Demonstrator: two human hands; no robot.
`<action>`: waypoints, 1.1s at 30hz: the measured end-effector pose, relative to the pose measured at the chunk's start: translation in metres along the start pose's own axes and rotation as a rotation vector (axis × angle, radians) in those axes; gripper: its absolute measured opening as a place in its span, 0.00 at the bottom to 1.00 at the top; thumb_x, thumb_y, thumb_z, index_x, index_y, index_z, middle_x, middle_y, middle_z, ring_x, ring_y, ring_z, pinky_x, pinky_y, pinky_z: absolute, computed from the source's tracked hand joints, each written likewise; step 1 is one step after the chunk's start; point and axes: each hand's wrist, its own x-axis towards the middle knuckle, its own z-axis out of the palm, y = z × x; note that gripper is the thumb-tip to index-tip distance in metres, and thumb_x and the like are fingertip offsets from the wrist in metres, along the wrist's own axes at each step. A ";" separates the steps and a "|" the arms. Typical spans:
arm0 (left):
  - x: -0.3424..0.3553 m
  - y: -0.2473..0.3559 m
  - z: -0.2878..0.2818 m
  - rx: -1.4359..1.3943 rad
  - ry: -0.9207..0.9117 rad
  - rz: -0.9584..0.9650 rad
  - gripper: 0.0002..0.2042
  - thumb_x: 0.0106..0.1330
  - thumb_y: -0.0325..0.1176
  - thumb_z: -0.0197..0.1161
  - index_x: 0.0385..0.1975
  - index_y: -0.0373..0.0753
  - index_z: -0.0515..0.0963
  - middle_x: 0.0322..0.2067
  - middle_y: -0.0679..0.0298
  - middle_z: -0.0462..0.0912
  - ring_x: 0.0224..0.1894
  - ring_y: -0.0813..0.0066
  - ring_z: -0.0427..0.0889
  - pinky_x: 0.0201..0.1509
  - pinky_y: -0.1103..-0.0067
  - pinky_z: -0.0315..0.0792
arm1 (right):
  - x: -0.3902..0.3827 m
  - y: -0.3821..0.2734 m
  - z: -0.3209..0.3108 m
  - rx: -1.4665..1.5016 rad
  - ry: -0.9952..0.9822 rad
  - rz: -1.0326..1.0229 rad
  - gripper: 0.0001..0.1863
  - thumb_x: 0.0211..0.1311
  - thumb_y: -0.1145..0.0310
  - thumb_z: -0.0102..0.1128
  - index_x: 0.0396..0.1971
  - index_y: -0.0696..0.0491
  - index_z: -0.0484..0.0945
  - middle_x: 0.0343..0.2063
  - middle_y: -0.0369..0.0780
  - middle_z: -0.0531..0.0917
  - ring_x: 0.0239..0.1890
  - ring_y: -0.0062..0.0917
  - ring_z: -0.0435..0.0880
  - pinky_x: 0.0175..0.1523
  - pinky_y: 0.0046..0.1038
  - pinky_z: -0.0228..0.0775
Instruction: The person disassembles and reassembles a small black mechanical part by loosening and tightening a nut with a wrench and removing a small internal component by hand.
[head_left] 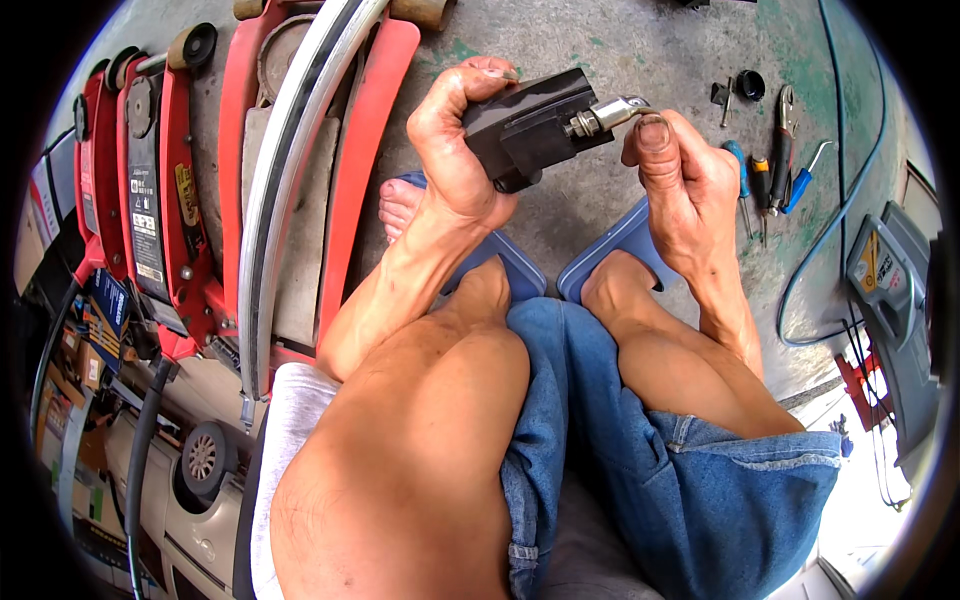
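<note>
My left hand (455,150) is closed round the back end of a black rectangular block (540,118), held up above the floor between my feet. A threaded metal fitting (581,124) sticks out of the block's right face. Over its end sits the silver head of a bent socket wrench (618,110). With thumb and curled fingers, my right hand (695,190) grips the wrench's shank; the rest of the tool is hidden by the hand.
Right of my right hand, a blue-handled screwdriver (739,175), locking pliers (782,130), a hooked pick (806,180) and small black parts (750,85) lie on the concrete floor. A blue hose (835,215) curves beyond them. Red floor jacks (180,190) stand at my left.
</note>
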 end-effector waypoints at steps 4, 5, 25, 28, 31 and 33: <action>0.000 0.004 0.000 0.053 -0.028 0.030 0.10 0.59 0.38 0.54 0.32 0.37 0.74 0.33 0.64 0.74 0.31 0.68 0.81 0.27 0.72 0.79 | 0.000 0.000 0.000 -0.013 0.003 0.009 0.24 0.73 0.53 0.48 0.24 0.58 0.74 0.14 0.31 0.67 0.18 0.13 0.62 0.24 0.20 0.54; 0.000 0.004 0.002 0.053 -0.027 0.029 0.10 0.59 0.38 0.54 0.32 0.37 0.74 0.33 0.64 0.74 0.31 0.68 0.81 0.27 0.72 0.79 | 0.000 0.000 0.000 -0.012 0.002 0.010 0.24 0.73 0.53 0.48 0.24 0.58 0.74 0.14 0.31 0.67 0.18 0.13 0.62 0.24 0.20 0.54; 0.004 0.019 0.002 0.368 -0.148 0.446 0.08 0.60 0.28 0.51 0.27 0.30 0.74 0.35 0.57 0.74 0.34 0.74 0.74 0.43 0.80 0.71 | 0.003 0.010 0.006 -0.032 0.082 -0.044 0.22 0.69 0.54 0.55 0.21 0.56 0.72 0.08 0.39 0.66 0.12 0.25 0.62 0.19 0.28 0.57; 0.004 0.018 -0.006 0.499 -0.139 0.438 0.08 0.59 0.29 0.51 0.29 0.31 0.74 0.35 0.58 0.74 0.36 0.73 0.74 0.46 0.79 0.71 | 0.000 0.002 0.004 -0.064 0.001 0.040 0.23 0.73 0.54 0.48 0.24 0.59 0.73 0.15 0.34 0.70 0.19 0.16 0.64 0.25 0.21 0.58; 0.006 0.008 -0.004 0.464 -0.124 0.352 0.09 0.59 0.31 0.51 0.31 0.32 0.74 0.34 0.59 0.74 0.36 0.72 0.75 0.45 0.77 0.72 | -0.008 0.004 0.002 -0.098 0.043 0.033 0.23 0.72 0.56 0.49 0.23 0.59 0.73 0.14 0.34 0.69 0.18 0.16 0.63 0.24 0.21 0.57; 0.005 0.005 -0.007 0.377 -0.125 0.325 0.09 0.58 0.32 0.51 0.32 0.32 0.74 0.34 0.60 0.74 0.35 0.71 0.76 0.44 0.76 0.73 | -0.010 0.008 0.005 -0.097 0.043 0.028 0.22 0.72 0.57 0.50 0.23 0.59 0.72 0.14 0.34 0.69 0.18 0.16 0.63 0.23 0.21 0.56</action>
